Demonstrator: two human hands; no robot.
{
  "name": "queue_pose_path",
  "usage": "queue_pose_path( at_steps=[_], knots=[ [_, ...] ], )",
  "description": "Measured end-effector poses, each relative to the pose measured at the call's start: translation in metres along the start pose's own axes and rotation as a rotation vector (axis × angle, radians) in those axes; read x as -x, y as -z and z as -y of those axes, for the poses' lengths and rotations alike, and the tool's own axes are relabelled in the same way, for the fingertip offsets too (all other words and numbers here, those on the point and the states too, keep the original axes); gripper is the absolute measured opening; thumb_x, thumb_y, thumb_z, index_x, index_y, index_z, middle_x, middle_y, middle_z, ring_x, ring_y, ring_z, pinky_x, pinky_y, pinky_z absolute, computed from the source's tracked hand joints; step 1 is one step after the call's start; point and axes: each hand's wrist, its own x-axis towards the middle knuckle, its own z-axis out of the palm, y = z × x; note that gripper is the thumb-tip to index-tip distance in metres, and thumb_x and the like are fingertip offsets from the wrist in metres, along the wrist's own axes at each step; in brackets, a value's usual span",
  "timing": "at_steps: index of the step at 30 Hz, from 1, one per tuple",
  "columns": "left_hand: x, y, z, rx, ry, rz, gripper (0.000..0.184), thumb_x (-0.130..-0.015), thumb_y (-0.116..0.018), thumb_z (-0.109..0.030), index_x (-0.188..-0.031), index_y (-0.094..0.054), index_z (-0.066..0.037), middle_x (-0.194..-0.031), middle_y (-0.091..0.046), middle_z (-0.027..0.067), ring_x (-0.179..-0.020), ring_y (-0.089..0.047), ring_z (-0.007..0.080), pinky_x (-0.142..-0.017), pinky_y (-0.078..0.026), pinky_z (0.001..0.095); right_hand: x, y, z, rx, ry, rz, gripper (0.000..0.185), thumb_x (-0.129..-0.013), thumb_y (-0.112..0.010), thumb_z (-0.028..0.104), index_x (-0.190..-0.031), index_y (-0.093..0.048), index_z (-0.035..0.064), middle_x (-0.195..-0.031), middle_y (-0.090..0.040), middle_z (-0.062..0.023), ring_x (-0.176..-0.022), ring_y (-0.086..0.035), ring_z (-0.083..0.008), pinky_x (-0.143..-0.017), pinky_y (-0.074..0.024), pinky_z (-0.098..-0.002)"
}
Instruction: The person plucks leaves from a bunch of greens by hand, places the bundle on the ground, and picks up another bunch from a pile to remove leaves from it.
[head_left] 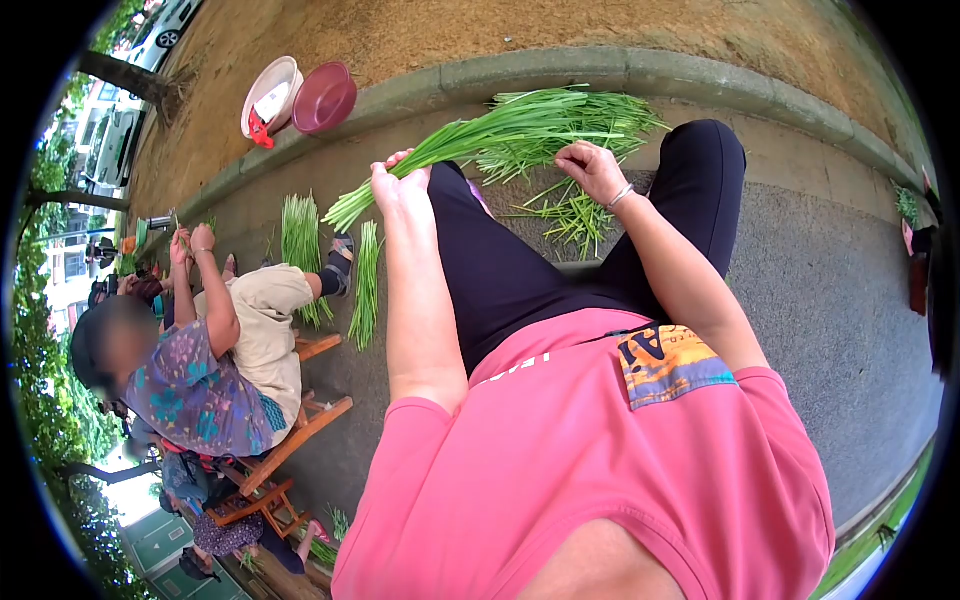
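My left hand [403,188] is closed around a bunch of garlic chives [460,143], over my left knee. Its pale cut ends point to the lower left and its green leaves fan out to the right. My right hand [596,172], with a bangle on the wrist, is near the leafy end, thumb and fingers pinched together. Whatever they may hold is too small to make out. Beyond my knees, more chives [620,115] lie in a heap on the ground. Short loose pieces [577,222] are scattered between my legs.
Two chive bundles [300,235] [366,285] lie on the pavement to my left. A pink basin [268,85] and a dark red basin [326,98] stand by the curb [520,75]. A person [200,370] sits on a wooden stool [295,440] at left; others sit beyond.
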Motion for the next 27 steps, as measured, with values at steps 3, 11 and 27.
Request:
queue_pose_path(
  at_steps=[3, 11, 27],
  knots=[
    [0.003, -0.001, 0.001, 0.012, -0.001, -0.014, 0.045, -0.093, -0.03, -0.043, -0.062, -0.036, -0.01, -0.053, -0.039, 0.0035, -0.054, -0.042, 0.018, -0.061, -0.042, 0.0355, 0.002, 0.003, 0.002, 0.019, 0.027, 0.008, 0.01, -0.077, -0.061, 0.011, -0.08, -0.061, 0.0012, -0.076, -0.06, -0.0117, -0.07, -0.059, -0.0261, -0.065, -0.047, -0.0313],
    [0.009, -0.002, 0.005, -0.014, -0.016, -0.041, 0.044, -0.093, -0.03, -0.041, -0.061, -0.036, -0.011, -0.052, -0.037, 0.0029, -0.054, -0.041, 0.0178, -0.061, -0.042, 0.0353, 0.01, -0.012, 0.008, 0.001, -0.295, -0.103, 0.014, -0.075, -0.061, 0.014, -0.081, -0.063, 0.0027, -0.077, -0.063, -0.0129, -0.07, -0.061, -0.0251, -0.066, -0.0476, -0.0314],
    [0.008, 0.001, 0.008, -0.05, -0.037, -0.012, 0.047, -0.093, -0.03, -0.042, -0.058, -0.034, -0.011, -0.051, -0.035, 0.002, -0.054, -0.039, 0.0172, -0.062, -0.04, 0.034, 0.017, -0.022, -0.029, -0.239, -0.702, -0.142, 0.014, -0.071, -0.063, 0.013, -0.081, -0.067, 0.0048, -0.072, -0.065, -0.004, -0.065, -0.059, -0.0108, -0.063, -0.0467, -0.0258]
  ],
)
